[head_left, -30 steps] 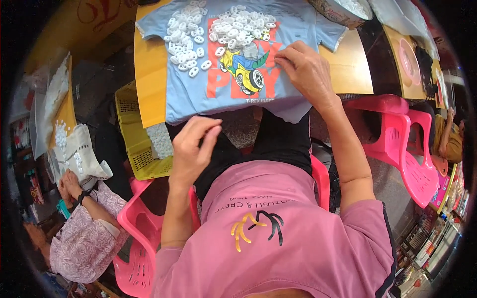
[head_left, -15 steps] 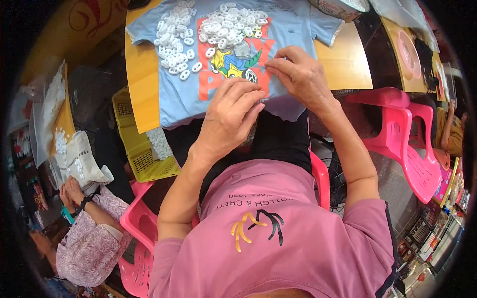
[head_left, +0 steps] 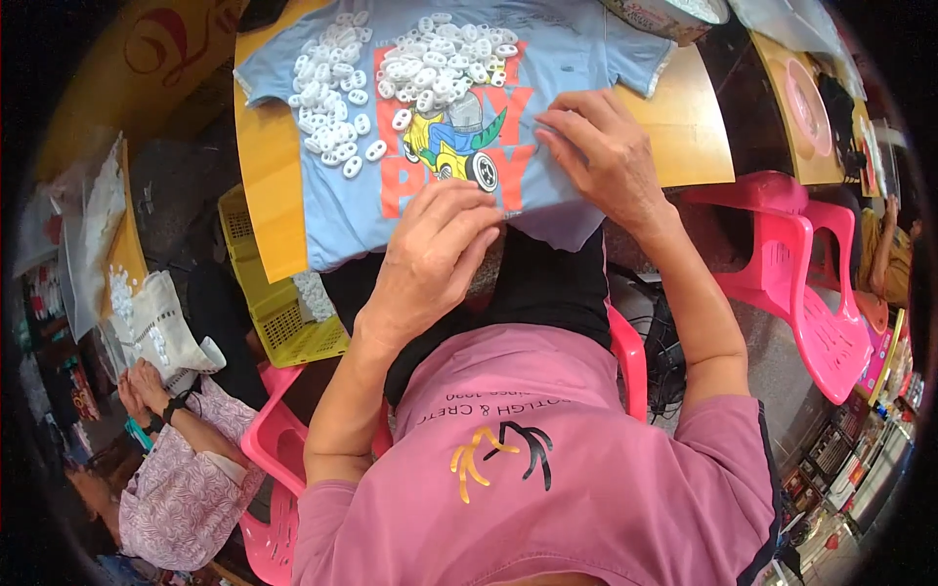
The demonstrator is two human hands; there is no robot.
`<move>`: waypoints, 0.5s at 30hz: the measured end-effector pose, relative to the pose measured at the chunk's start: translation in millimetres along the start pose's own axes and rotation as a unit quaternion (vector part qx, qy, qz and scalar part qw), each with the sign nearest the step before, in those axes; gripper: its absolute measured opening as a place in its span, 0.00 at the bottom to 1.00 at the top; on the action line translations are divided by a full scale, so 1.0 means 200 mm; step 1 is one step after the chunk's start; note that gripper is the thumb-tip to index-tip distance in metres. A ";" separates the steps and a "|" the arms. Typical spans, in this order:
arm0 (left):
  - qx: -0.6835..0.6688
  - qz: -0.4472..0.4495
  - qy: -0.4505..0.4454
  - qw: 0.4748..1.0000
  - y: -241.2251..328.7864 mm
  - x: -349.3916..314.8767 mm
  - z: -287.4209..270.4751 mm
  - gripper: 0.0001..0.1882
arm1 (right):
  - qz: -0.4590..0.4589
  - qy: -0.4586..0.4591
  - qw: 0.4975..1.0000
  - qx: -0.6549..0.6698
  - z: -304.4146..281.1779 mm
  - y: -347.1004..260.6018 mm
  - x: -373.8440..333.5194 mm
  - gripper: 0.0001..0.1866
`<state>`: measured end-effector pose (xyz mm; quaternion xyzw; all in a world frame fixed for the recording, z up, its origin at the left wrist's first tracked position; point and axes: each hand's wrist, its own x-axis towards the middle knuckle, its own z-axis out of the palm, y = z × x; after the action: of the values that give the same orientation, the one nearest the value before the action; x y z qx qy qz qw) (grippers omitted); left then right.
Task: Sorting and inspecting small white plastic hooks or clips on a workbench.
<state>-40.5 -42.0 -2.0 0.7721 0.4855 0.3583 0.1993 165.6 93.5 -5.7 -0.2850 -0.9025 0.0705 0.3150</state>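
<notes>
A light blue T-shirt [head_left: 342, 210] with a large red, yellow and green print lies spread over the table in front of me. Two heaps of small white oval plastic pieces with two holes, the left heap [head_left: 332, 93] and the middle heap [head_left: 440, 61], rest on its far part. Over the shirt's near edge, my left hand [head_left: 438, 244] is closed, thumb close to the bent fingers. My right hand [head_left: 598, 151] hovers above the shirt's right side, thumb and index finger nearly together in a pinch. Anything at either hand's fingertips is too small to make out.
The yellow table [head_left: 684, 127] shows on both sides of the shirt. A round tin [head_left: 664, 18] stands at the far right. Below left is a yellow crate [head_left: 283, 303]. Pink chairs [head_left: 782, 254] flank me. At left, another person's hands [head_left: 144, 393] rest by a cloth bag.
The shirt and the white pieces have shifted slightly left in view. My left hand has moved left and nearer; my right hand has moved slightly right, widening the gap between them.
</notes>
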 end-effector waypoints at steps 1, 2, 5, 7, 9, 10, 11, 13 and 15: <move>-0.007 -0.025 0.016 1.000 0.00 0.01 0.01 0.14 | 0.001 0.000 1.000 0.000 0.00 0.00 0.00 0.09; -0.014 -0.051 0.032 0.998 0.00 0.02 0.01 0.16 | 0.000 -0.007 1.000 -0.006 0.01 0.00 0.01 0.10; 0.068 -0.024 0.045 0.996 -0.01 0.11 0.02 0.21 | -0.002 -0.024 1.000 -0.011 0.01 0.01 0.00 0.11; 0.095 -0.032 0.016 0.995 -0.04 0.11 0.03 0.23 | -0.002 -0.034 0.999 -0.009 0.00 0.02 -0.01 0.11; 0.121 -0.039 -0.015 0.992 -0.05 0.10 0.02 0.25 | -0.027 -0.041 0.999 -0.014 -0.02 0.04 -0.01 0.11; 0.121 -0.043 -0.027 0.991 -0.05 0.10 0.01 0.26 | -0.025 -0.041 0.999 -0.014 -0.02 0.05 -0.01 0.11; 0.121 -0.048 -0.039 0.991 -0.05 0.09 0.00 0.27 | -0.027 -0.041 0.999 -0.007 -0.03 0.06 -0.02 0.11; 0.120 -0.049 -0.046 0.991 -0.05 0.09 -0.01 0.27 | -0.028 -0.040 0.999 0.001 -0.03 0.07 -0.03 0.11; 0.119 -0.049 -0.052 0.990 -0.05 0.08 -0.01 0.27 | -0.019 -0.048 0.999 0.010 -0.04 0.06 -0.03 0.14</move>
<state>-43.4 -23.5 -0.9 0.7831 0.5509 0.2472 0.1485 179.7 99.2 -5.0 -0.2612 -0.9209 0.0876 0.2757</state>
